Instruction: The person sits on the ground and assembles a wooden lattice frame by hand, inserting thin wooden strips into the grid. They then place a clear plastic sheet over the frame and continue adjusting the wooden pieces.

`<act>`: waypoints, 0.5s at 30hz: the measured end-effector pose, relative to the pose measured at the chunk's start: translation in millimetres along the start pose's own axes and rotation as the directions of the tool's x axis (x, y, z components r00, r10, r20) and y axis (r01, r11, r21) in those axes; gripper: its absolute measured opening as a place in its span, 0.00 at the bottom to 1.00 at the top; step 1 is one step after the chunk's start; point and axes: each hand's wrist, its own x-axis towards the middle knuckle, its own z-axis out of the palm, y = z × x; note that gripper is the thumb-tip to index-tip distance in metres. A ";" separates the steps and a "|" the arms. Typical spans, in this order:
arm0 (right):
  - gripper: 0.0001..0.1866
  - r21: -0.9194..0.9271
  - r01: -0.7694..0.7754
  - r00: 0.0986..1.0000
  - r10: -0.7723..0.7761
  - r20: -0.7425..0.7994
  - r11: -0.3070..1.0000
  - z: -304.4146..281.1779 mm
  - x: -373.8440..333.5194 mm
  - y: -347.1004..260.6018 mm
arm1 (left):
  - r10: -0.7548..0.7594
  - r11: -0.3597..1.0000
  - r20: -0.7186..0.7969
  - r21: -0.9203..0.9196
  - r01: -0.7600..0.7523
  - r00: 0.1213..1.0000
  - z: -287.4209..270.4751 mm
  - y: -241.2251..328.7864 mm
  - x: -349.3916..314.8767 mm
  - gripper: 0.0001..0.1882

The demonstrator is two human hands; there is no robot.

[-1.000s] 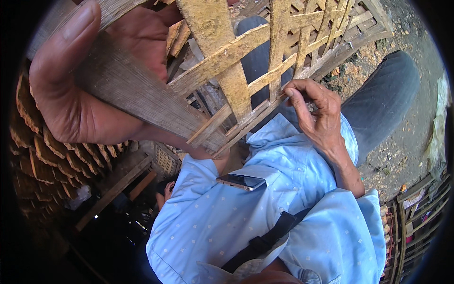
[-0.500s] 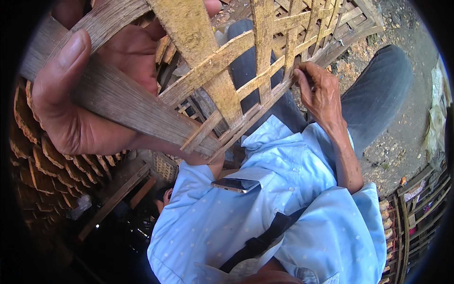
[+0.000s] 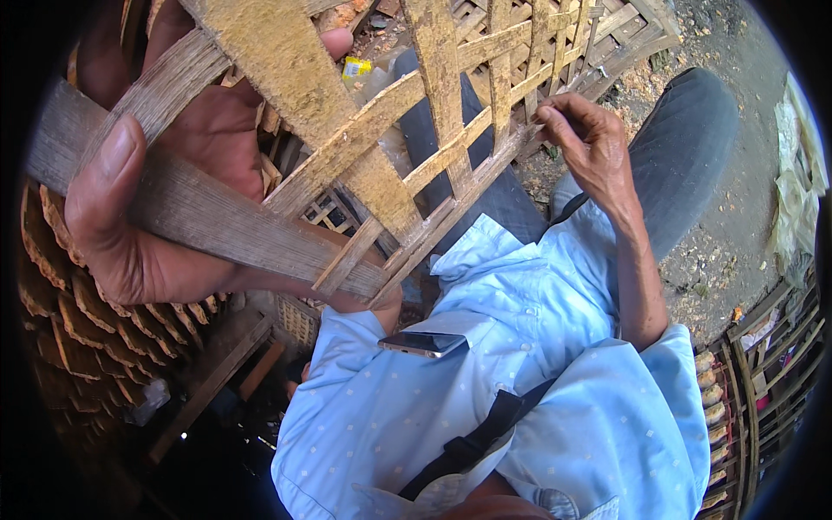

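A woven bamboo lattice panel [image 3: 351, 143] with flat yellowish slats slants across the upper middle. My left hand [image 3: 165, 251] holds it at the left: the thumb stands in front beside a weathered grey slat [image 3: 217, 186], the palm shows through a gap, and a fingertip pokes out behind a wide slat. My right hand [image 3: 594, 143] is at the panel's near rim, right of the middle, thumb and forefinger pinched together. Whether these fingertips grip the rim or some small bit on it is too small to tell.
Brown flat pieces [image 3: 65, 286] are stacked at the left. A phone [image 3: 423, 343] sits in my light blue shirt's pocket. Slatted racks [image 3: 745, 407] stand at the lower right, and plastic sheeting [image 3: 793, 173] lies on the ground at the right edge. A small yellow wrapper [image 3: 355, 68] shows beyond the panel.
The panel and my left hand have shifted slightly left in the picture. My right hand, still pinched at the rim, has risen a little in the picture.
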 end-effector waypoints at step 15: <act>0.06 -0.264 0.225 0.967 -0.183 0.176 0.938 13.8 9.0 0.2 | -0.057 0.969 -0.124 0.234 0.085 0.991 0.9 10.0 -13.1 0.40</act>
